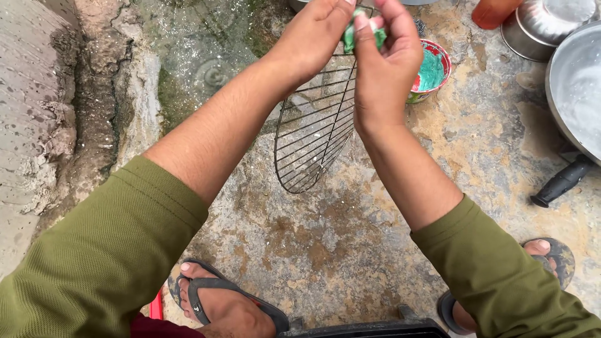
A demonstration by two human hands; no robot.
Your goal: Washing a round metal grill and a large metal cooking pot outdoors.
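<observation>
Surroundings noted on the wet stone floor (350, 250)

A small round tub (432, 70) smeared with green paste is seen on the floor. A steel pan (573, 87) with a black handle (562, 181) is placed at the right edge, with stacked steel bowls (544, 25) and an orange container (491, 11) behind it. Dark sandals (213, 294) are worn. A puddle (206, 56) is observed upper left.

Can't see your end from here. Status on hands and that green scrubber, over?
Left hand and right hand both pinching the green scrubber. Wire grill rack propped below them on wet stone. Green soap tub beside the right hand. Nothing in the way.
</observation>
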